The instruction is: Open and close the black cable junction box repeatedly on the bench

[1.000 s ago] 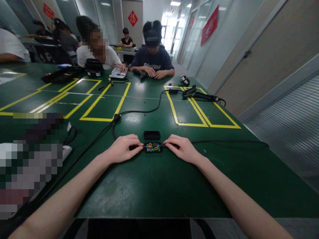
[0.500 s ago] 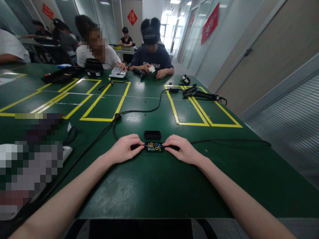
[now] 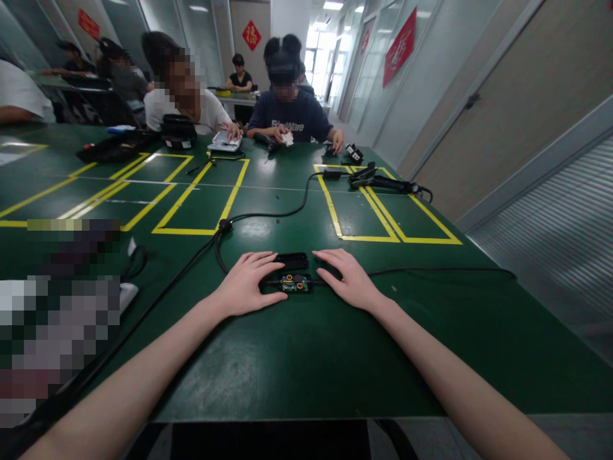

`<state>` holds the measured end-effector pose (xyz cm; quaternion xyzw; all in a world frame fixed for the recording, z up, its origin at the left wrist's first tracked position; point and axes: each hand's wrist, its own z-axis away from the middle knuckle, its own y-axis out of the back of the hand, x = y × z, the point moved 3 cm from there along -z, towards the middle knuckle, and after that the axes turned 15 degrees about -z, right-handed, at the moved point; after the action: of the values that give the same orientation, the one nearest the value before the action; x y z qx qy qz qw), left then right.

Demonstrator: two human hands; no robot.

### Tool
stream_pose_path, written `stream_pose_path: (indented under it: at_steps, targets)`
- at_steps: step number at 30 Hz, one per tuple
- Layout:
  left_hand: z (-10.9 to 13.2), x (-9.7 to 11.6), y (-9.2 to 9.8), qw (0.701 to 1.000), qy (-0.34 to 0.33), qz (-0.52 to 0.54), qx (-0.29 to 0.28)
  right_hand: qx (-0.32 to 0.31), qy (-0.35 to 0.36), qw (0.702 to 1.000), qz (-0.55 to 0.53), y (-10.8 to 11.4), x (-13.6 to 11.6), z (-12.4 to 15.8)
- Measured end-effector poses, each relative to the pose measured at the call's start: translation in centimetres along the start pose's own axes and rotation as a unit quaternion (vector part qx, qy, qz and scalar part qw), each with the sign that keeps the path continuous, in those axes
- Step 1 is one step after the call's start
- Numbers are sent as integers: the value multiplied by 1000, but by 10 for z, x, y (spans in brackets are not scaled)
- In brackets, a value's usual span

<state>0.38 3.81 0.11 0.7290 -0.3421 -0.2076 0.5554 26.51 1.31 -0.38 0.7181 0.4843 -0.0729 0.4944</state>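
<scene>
In front of me a small circuit board [image 3: 295, 283] with copper-coloured rings sits in a black plastic case half, a black cord leaving it at each end. Just beyond it lies the other case half, a black cover [image 3: 294, 260]. My left hand [image 3: 246, 281] is open at the board's left end, thumb along the near side and fingers reaching to the cover's left end. My right hand [image 3: 348, 278] is open to the right, fingers apart over the right-hand cord [image 3: 431, 270], pointing toward the cover's right end. Neither hand holds anything.
A thick black cable [image 3: 165, 291] with a round joint [image 3: 225, 225] runs along my left. Blurred items [image 3: 62, 332] lie at the left edge. Yellow tape rectangles mark the green table [image 3: 306, 370]. A black tool-like device [image 3: 385, 183] lies far right. Co-workers sit opposite.
Both my hands have let go of the cords at the case's ends and opened. Their fingers have moved up toward the cover. A co-worker's hand opposite has reached to the side.
</scene>
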Motion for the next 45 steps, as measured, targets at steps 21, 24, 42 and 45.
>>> stream_pose_path:
  at_steps: [21,24,42,45]
  targets:
    - [2,4,0,977,19,207,50,86,-34,975,-203,-13,-15,-2]
    - [3,4,0,978,8,200,59,92,-43,971,-215,-14,-14,-2]
    - [2,5,-8,980,-9,189,53,84,-77,967,-228,-17,-7,-4]
    - [2,6,-6,981,-6,190,49,79,-77,967,-229,-17,-9,-4]
